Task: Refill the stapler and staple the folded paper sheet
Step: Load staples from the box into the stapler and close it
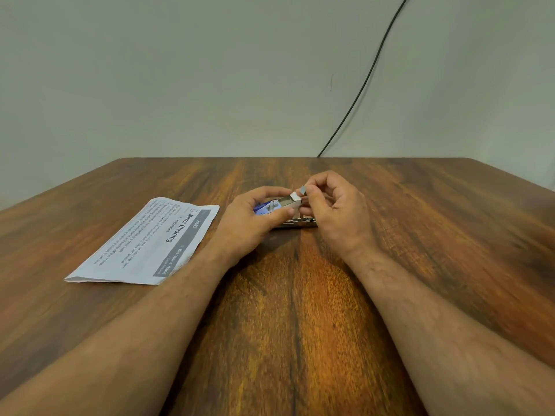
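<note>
My left hand (246,223) grips a small blue and white staple box (277,205) above the middle of the wooden table (300,310). Its right end is open, and grey staples show inside. My right hand (333,211) pinches the box's small end flap (301,190) between thumb and forefinger. A metal stapler (300,224) lies on the table just beneath both hands, mostly hidden by them. The folded paper sheet (150,244), printed with "Mirror Cleaning", lies flat to the left of my left hand.
A black cable (369,73) runs down the pale wall behind the table's far edge. The table's left and right edges slant outward toward me.
</note>
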The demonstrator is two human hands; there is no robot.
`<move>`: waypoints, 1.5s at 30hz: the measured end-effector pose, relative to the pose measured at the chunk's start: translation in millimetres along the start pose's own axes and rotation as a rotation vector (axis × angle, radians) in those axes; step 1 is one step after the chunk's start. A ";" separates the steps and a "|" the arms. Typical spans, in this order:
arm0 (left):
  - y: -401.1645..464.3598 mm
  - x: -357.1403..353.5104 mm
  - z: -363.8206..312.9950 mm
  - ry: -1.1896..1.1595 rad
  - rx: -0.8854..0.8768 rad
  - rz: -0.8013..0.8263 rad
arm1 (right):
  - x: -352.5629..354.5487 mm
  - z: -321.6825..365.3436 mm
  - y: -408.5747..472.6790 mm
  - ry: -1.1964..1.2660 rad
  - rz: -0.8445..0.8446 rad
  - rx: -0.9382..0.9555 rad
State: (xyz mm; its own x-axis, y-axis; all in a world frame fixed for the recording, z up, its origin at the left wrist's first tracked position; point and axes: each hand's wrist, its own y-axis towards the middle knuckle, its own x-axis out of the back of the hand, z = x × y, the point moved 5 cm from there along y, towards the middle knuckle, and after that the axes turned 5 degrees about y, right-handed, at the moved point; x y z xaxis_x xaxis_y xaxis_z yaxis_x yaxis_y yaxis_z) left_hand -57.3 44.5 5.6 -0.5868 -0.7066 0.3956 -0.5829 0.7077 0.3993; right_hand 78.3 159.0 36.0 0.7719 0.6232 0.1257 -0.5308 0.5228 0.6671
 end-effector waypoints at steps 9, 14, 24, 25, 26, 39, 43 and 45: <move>2.2 -0.5 9.4 -0.034 0.036 -0.044 | -2.2 1.1 -0.1 -0.100 0.044 0.042; 3.3 0.0 12.0 0.002 0.051 -0.043 | -3.3 5.0 -1.5 -0.136 0.084 0.086; -1.0 -5.5 5.0 -0.064 0.040 -0.031 | -5.3 5.0 -3.3 -0.174 0.100 0.107; -1.4 -5.7 4.3 -0.065 0.039 -0.028 | -5.4 5.4 -3.5 -0.176 0.101 0.110; -2.2 -5.9 2.7 -0.066 0.039 -0.024 | -5.9 5.8 -3.8 -0.178 0.103 0.114; -4.8 -2.7 -2.7 -0.055 0.039 -0.004 | -14.3 -4.5 -3.8 0.048 0.130 -0.100; -5.7 -1.3 -3.4 -0.036 0.043 -0.021 | -10.1 -10.3 -2.7 0.110 0.049 -0.231; -7.6 0.9 -6.7 -0.018 0.018 -0.055 | -7.4 -14.2 -2.0 0.122 0.017 -0.292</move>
State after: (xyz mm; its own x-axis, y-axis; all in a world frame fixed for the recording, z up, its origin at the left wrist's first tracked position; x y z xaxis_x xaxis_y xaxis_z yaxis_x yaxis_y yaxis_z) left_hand -49.7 38.4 8.4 -0.5632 -0.7444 0.3587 -0.6244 0.6677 0.4055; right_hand 68.6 161.6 23.3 0.7238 0.6892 0.0339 -0.6348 0.6458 0.4242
